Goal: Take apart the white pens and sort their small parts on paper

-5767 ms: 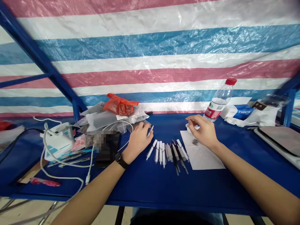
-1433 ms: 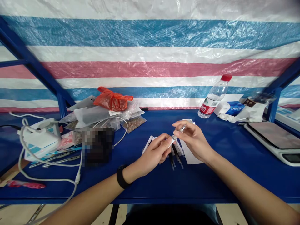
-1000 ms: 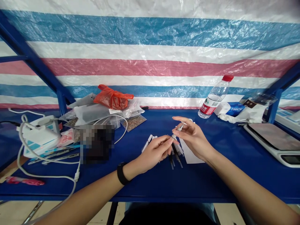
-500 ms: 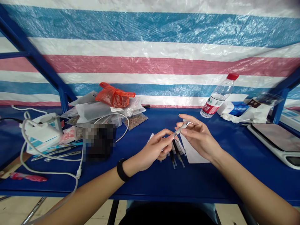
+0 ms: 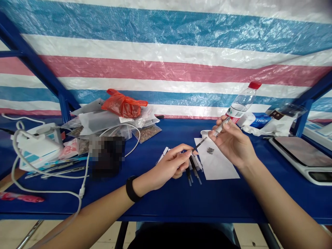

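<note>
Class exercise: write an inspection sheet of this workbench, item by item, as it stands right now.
Surface: blue table with white paper sheet.
Job's things: small dark parts on the sheet; row of pen-like tools beside it.
Hands: left hand holds a dark-tipped tool; right hand holds a white tool.
Clutter: red plastic bag, plastic pouches.
Cables: white cable, looped.
Surroundings: striped tarpaulin, blue steel frame.

L hand [image 5: 172, 162] low, curled; R hand [image 5: 232, 145] raised, prob. pinching.
</note>
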{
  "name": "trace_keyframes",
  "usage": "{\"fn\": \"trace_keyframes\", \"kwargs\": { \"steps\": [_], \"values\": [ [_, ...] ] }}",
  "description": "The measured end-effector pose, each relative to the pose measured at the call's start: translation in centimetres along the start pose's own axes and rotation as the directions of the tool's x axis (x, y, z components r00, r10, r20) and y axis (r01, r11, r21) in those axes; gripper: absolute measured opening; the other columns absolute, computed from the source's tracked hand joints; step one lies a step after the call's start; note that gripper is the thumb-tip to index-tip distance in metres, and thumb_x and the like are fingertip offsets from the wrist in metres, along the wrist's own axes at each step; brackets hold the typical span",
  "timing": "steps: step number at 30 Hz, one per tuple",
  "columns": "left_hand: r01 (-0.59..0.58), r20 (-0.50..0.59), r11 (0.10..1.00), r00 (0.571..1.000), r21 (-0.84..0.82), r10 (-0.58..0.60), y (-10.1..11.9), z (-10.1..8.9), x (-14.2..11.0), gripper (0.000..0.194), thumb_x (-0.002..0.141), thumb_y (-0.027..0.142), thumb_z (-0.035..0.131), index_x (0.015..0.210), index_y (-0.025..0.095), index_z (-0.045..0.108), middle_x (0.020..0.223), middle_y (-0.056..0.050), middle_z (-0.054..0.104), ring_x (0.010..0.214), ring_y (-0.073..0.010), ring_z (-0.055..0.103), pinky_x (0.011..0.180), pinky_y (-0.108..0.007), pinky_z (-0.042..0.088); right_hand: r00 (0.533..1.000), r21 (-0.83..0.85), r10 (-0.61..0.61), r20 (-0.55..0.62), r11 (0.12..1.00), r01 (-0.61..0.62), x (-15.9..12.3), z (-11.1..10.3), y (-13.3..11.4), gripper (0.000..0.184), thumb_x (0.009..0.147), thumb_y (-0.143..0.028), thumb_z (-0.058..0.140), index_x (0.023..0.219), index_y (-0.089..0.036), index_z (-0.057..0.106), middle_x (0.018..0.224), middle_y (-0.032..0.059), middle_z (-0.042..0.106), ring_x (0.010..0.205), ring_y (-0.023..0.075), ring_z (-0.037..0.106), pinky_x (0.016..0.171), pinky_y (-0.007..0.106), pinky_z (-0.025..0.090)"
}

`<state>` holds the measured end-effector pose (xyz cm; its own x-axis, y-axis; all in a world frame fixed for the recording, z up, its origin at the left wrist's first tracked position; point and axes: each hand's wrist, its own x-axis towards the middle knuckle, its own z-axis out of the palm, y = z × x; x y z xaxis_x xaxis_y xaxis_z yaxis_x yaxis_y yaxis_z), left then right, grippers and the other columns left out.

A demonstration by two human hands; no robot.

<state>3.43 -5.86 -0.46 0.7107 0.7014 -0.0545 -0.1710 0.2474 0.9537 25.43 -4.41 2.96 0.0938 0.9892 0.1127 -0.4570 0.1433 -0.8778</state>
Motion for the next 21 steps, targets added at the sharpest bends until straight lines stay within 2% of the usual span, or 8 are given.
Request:
{"fn": "trace_keyframes", "kwargs": {
  "steps": [4, 7, 10, 13, 15, 16, 18, 21],
  "values": [
    [0.005, -0.018, 1.000, 1.000, 0.012, -0.004, -0.1, -0.1, 0.0, 0.024, 0.103, 0.045, 0.052, 0.099, 0.021, 0.055, 0.060, 0.010, 0.034, 0.046, -0.0049, 0.014, 0.043, -0.018, 0.015, 0.998, -0.173, 0.010, 0.068, 0.985, 0.002, -0.6, 0.6, 0.9, 0.032, 0.060, -0.040, 0.096, 0.082, -0.029, 0.075, 0.083, -0.0009, 0.073, 0.075, 0.0171, 0.067, 0.071, 0.033, 0.057],
    [0.002, -0.037, 1.000, 0.999, 0.027, -0.001, -0.2, -0.1, 0.1, 0.023, 0.104, 0.044, 0.050, 0.100, 0.022, 0.055, 0.059, 0.010, 0.033, 0.046, -0.0050, 0.015, 0.042, -0.018, 0.016, 0.993, -0.270, -0.006, 0.117, 0.962, 0.038, -1.0, 1.3, 2.0, 0.028, 0.062, -0.036, 0.095, 0.079, -0.027, 0.075, 0.079, -0.0004, 0.072, 0.082, 0.0186, 0.070, 0.072, 0.031, 0.057],
    [-0.001, -0.047, 0.998, 0.999, 0.065, 0.004, -0.1, -0.2, 0.1, 0.023, 0.105, 0.042, 0.048, 0.101, 0.021, 0.056, 0.059, 0.010, 0.035, 0.045, -0.0046, 0.016, 0.042, -0.018, 0.017, 0.994, -0.258, -0.106, 0.040, 0.959, 0.113, -0.6, 1.0, 1.9, 0.025, 0.062, -0.031, 0.094, 0.076, -0.027, 0.073, 0.078, -0.0031, 0.070, 0.077, 0.0148, 0.069, 0.071, 0.028, 0.055],
    [-0.015, -0.078, 0.995, 0.997, 0.098, 0.023, 0.1, -0.3, 0.1, 0.024, 0.106, 0.041, 0.047, 0.104, 0.020, 0.059, 0.060, 0.009, 0.037, 0.044, -0.0044, 0.018, 0.042, -0.018, 0.019, 0.970, -0.319, -0.234, -0.062, 0.926, 0.202, 0.6, -1.0, 0.6, 0.027, 0.060, -0.030, 0.092, 0.072, -0.026, 0.068, 0.083, -0.0040, 0.070, 0.071, 0.0132, 0.065, 0.064, 0.027, 0.053],
    [-0.029, -0.107, 0.995, 0.994, 0.098, 0.039, 0.1, -0.4, 0.2, 0.024, 0.105, 0.040, 0.048, 0.106, 0.020, 0.060, 0.059, 0.010, 0.036, 0.044, -0.0045, 0.017, 0.041, -0.018, 0.019, 0.967, -0.517, -0.248, -0.057, 0.836, 0.184, 1.5, -2.7, -0.5, 0.030, 0.058, -0.034, 0.091, 0.070, -0.024, 0.065, 0.079, -0.0016, 0.071, 0.068, 0.0156, 0.065, 0.062, 0.030, 0.052],
    [-0.032, -0.121, 0.995, 0.992, 0.095, 0.044, 0.2, -0.4, 0.2, 0.023, 0.105, 0.040, 0.049, 0.106, 0.020, 0.060, 0.059, 0.010, 0.036, 0.044, -0.0047, 0.017, 0.041, -0.018, 0.019, 0.978, -0.627, -0.204, -0.040, 0.767, 0.134, 1.8, -3.5, -0.9, 0.032, 0.057, -0.036, 0.092, 0.070, -0.023, 0.065, 0.074, -0.0005, 0.070, 0.066, 0.0171, 0.065, 0.061, 0.031, 0.051],
    [-0.027, -0.143, 0.995, 0.989, 0.092, 0.040, 0.1, -0.5, 0.3, 0.023, 0.104, 0.041, 0.050, 0.106, 0.020, 0.060, 0.059, 0.009, 0.036, 0.044, -0.0047, 0.017, 0.041, -0.018, 0.018, 0.999, -0.801, -0.047, 0.003, 0.598, 0.030, 2.2, -4.7, -1.3, 0.033, 0.057, -0.040, 0.090, 0.071, -0.021, 0.066, 0.064, 0.0006, 0.069, 0.062, 0.0194, 0.064, 0.059, 0.032, 0.048],
    [0.003, -0.159, 0.996, 0.987, 0.087, 0.011, 0.1, -0.5, 0.4, 0.025, 0.103, 0.044, 0.052, 0.104, 0.020, 0.059, 0.060, 0.009, 0.036, 0.045, -0.0045, 0.016, 0.041, -0.018, 0.016, 0.991, -0.937, 0.127, 0.037, 0.349, -0.010, 2.5, -5.5, -0.9, 0.023, 0.061, -0.035, 0.084, 0.070, -0.022, 0.067, 0.061, 0.0011, 0.070, 0.062, 0.0221, 0.065, 0.060, 0.033, 0.046]
  ]
}}
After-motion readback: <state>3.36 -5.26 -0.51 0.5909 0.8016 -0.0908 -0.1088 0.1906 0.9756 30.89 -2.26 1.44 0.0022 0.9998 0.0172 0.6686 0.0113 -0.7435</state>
